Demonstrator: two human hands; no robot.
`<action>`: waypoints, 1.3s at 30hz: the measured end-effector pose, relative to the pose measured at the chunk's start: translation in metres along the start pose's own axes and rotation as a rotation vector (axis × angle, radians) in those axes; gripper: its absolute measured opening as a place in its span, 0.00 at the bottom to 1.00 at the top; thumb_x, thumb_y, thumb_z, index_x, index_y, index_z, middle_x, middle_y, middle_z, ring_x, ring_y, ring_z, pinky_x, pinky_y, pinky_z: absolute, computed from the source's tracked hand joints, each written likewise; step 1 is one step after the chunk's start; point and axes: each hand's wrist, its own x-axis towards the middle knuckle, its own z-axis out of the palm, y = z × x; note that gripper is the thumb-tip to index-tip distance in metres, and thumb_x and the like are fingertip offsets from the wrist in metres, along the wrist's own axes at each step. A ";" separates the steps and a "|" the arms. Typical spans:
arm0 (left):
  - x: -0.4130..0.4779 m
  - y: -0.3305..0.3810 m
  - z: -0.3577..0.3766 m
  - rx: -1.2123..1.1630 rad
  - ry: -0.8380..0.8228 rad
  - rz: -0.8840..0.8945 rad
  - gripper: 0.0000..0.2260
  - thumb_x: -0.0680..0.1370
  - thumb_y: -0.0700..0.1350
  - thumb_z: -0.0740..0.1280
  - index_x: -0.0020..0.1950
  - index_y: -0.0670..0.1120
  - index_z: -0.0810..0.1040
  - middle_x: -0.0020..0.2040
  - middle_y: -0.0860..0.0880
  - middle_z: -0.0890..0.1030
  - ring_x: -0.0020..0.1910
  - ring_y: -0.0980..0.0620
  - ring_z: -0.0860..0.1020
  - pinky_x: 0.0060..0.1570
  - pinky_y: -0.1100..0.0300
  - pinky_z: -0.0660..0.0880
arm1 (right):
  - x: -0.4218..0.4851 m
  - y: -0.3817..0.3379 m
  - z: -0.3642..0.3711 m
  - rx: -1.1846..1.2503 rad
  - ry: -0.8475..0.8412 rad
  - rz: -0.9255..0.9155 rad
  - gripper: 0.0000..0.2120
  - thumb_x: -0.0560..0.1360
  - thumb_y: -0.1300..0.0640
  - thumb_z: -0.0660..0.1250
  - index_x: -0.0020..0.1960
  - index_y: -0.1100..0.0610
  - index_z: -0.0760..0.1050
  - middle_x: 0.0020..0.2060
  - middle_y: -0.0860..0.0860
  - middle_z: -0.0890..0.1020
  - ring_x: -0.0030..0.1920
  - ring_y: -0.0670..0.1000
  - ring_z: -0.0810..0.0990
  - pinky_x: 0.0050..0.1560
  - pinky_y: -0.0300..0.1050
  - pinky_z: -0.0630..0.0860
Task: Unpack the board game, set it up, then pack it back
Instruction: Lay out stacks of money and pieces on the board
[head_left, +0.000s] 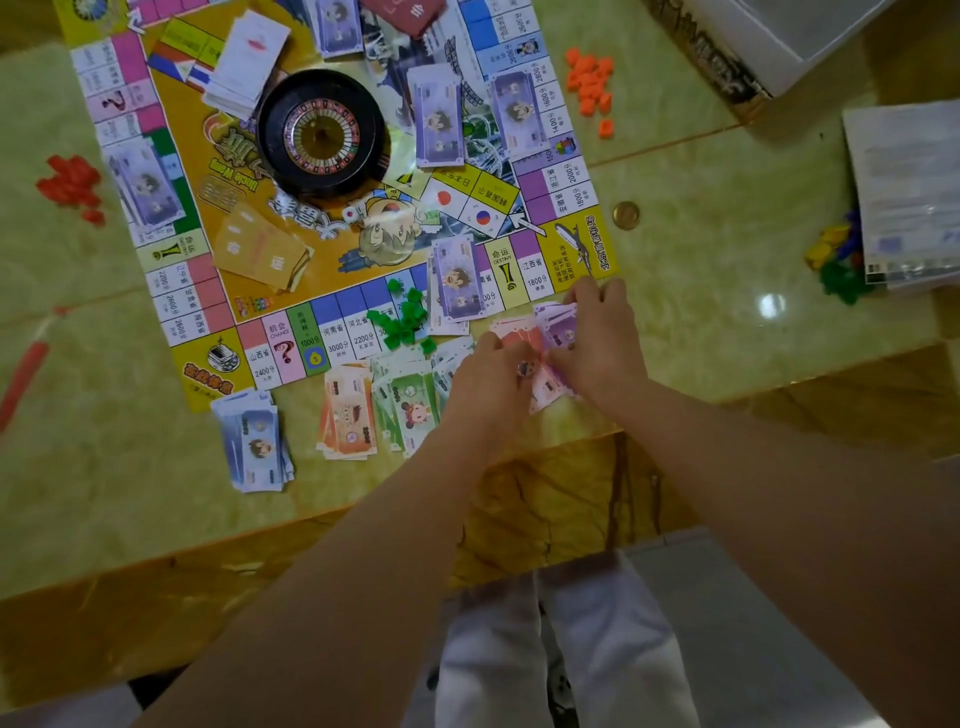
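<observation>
Red plastic pcs (70, 187) lie loose at far left of the table (727, 260), beside the game board (576, 244), spread flat w/ a roulette wheel (319, 132) near its centre. Blue notes (254, 441), orange notes (348, 410) and green notes (405, 410) sit in piles by the board's near edge. Left hand (488, 374) and right hand (597, 338) both pinch pink-purple notes (556, 332) just below the board's near-right corner. Orange pcs (589, 83) & a coin (625, 215) lie further right.

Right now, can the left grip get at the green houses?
Likely yes: the green houses lie just beside the left grip, nothing between them. But it holds bills together with the right grip, so it must let go first.
</observation>
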 end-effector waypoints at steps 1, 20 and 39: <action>0.001 0.000 0.000 0.000 0.002 0.001 0.13 0.81 0.44 0.61 0.65 0.48 0.76 0.56 0.43 0.71 0.53 0.42 0.75 0.52 0.51 0.75 | 0.000 -0.002 0.001 0.047 -0.003 0.015 0.28 0.66 0.62 0.77 0.59 0.58 0.66 0.56 0.58 0.68 0.50 0.58 0.73 0.50 0.52 0.75; 0.003 0.057 -0.027 -1.030 -0.290 -0.291 0.12 0.78 0.36 0.65 0.62 0.39 0.76 0.52 0.42 0.82 0.47 0.47 0.81 0.50 0.54 0.80 | 0.007 0.003 -0.076 1.086 -0.489 0.411 0.13 0.78 0.64 0.65 0.61 0.62 0.75 0.52 0.62 0.83 0.47 0.58 0.83 0.51 0.57 0.81; 0.000 0.046 -0.054 -1.478 -0.236 -0.507 0.10 0.76 0.43 0.67 0.55 0.40 0.77 0.48 0.41 0.81 0.43 0.45 0.81 0.43 0.53 0.81 | 0.025 -0.024 -0.094 0.975 -0.578 0.276 0.13 0.74 0.60 0.70 0.58 0.61 0.78 0.54 0.57 0.83 0.52 0.54 0.80 0.64 0.52 0.73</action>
